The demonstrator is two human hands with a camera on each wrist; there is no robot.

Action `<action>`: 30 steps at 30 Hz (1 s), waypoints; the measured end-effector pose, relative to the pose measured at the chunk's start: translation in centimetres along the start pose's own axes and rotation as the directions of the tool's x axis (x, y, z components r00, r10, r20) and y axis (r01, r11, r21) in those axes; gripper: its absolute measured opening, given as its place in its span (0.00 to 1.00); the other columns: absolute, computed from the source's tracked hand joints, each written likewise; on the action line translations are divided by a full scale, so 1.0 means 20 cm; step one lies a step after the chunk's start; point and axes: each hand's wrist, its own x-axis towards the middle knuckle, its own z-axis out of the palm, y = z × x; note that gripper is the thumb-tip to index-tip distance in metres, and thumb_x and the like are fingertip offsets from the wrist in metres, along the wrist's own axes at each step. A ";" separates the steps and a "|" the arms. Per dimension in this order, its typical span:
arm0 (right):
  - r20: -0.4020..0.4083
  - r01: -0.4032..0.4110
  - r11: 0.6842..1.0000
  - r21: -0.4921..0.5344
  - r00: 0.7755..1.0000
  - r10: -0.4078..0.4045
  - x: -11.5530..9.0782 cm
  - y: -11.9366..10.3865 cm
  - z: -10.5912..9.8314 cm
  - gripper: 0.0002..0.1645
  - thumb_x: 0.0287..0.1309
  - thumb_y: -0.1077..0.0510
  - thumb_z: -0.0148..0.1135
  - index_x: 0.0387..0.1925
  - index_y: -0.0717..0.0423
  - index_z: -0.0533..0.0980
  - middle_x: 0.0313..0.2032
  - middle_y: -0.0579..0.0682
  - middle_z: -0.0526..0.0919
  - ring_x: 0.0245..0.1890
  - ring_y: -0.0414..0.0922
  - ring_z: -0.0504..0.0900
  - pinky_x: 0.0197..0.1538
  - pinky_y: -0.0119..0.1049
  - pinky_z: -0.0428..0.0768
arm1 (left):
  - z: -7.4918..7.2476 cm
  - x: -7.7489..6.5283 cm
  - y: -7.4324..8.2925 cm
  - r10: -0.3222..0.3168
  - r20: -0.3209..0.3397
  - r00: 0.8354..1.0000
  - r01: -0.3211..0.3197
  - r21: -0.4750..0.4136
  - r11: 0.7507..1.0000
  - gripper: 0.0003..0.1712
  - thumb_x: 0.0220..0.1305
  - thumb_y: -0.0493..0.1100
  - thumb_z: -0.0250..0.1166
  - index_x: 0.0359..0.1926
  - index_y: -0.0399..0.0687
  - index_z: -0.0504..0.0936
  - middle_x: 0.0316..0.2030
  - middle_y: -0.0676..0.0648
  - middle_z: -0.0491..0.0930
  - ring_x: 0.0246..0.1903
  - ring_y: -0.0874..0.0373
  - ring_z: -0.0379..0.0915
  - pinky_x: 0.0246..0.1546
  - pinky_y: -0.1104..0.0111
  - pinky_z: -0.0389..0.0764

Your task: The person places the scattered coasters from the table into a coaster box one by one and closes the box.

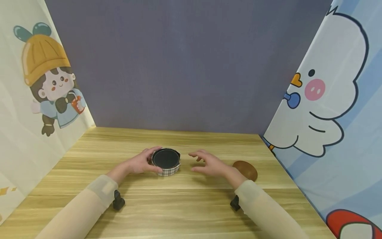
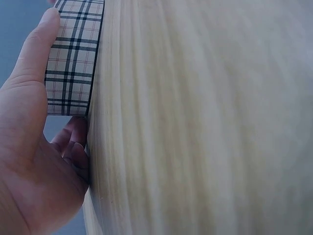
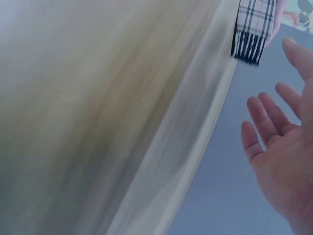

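Observation:
A round coaster holder (image 1: 168, 171) with a black top and plaid sides stands on the wooden table. My left hand (image 1: 141, 162) grips it from the left, the thumb along the near side and the fingers around the far side. The left wrist view shows the thumb lying against the plaid wall (image 2: 73, 58). In the right wrist view, dark layered edges of stacked coasters (image 3: 248, 47) show at the holder's opening. My right hand (image 1: 210, 163) hovers to the right of the holder, apart from it, fingers loosely spread and holding nothing.
A brown, smooth, rounded object (image 1: 246, 170) lies on the table (image 1: 179, 205) at the right, partly behind my right forearm. A grey panel (image 1: 179, 66) closes off the back. Cartoon-printed sheets (image 1: 325, 83) stand along both sides.

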 end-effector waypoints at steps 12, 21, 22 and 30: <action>-0.060 -0.119 0.993 0.013 0.991 0.119 -0.30 0.20 -0.11 0.42 0.74 0.42 0.72 0.81 0.47 0.69 0.75 0.52 0.74 0.71 0.58 0.75 0.68 0.64 0.77 | 0.00 0.00 -0.01 0.006 0.003 1.000 -0.006 -0.002 1.000 0.67 0.61 0.55 0.85 0.89 0.49 0.53 0.73 0.27 0.60 0.64 0.40 0.75 0.69 0.41 0.73; -0.174 -0.140 0.985 -0.098 0.977 0.122 -0.49 0.37 -0.17 0.41 0.70 0.40 0.75 0.77 0.51 0.75 0.75 0.59 0.74 0.72 0.66 0.69 0.67 0.71 0.73 | 0.00 0.01 -0.01 0.006 0.007 1.000 -0.006 0.004 1.000 0.67 0.61 0.56 0.85 0.89 0.50 0.53 0.73 0.27 0.60 0.64 0.40 0.75 0.68 0.42 0.74; -0.184 -0.136 0.985 -0.103 0.976 0.116 -0.51 0.38 -0.18 0.41 0.70 0.41 0.75 0.77 0.52 0.75 0.74 0.60 0.74 0.72 0.67 0.68 0.67 0.73 0.72 | 0.00 0.01 -0.01 0.007 0.007 1.000 -0.007 0.004 1.000 0.67 0.61 0.56 0.85 0.89 0.49 0.53 0.73 0.27 0.60 0.63 0.41 0.75 0.68 0.42 0.74; -0.209 -0.180 0.975 -0.130 0.966 0.151 -0.63 0.49 -0.26 0.46 0.66 0.42 0.79 0.78 0.54 0.73 0.77 0.66 0.68 0.75 0.73 0.62 0.67 0.79 0.68 | 0.00 0.01 -0.01 0.002 -0.003 1.000 -0.002 0.008 1.000 0.68 0.59 0.56 0.86 0.89 0.49 0.53 0.71 0.28 0.62 0.63 0.42 0.75 0.68 0.41 0.73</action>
